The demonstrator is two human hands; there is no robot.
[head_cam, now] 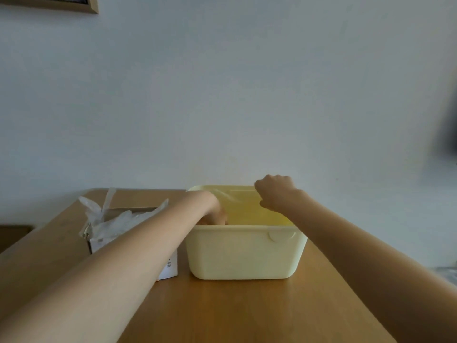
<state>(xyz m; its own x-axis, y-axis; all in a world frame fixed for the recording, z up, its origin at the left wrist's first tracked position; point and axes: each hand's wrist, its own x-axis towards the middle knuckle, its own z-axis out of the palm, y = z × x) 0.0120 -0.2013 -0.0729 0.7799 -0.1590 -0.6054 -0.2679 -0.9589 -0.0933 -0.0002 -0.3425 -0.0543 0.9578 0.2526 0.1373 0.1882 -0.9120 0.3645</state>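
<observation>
A pale yellow plastic bin [243, 253] stands on the wooden table [247, 310] close to the wall. My left hand [210, 209] reaches down inside the bin at its left side, and the front wall hides its fingers. My right hand [275, 193] hovers over the bin's far rim with its fingers curled. It appears to grip the edge of a thin clear plastic film [232, 198] that stretches across the inside of the bin towards my left hand.
Left of the bin, touching it, an open cardboard box [133, 246] holds crumpled white plastic bags [111, 221]. A picture frame corner [91, 6] hangs at the upper left. A dark blurred shape [447, 129] is at the right edge.
</observation>
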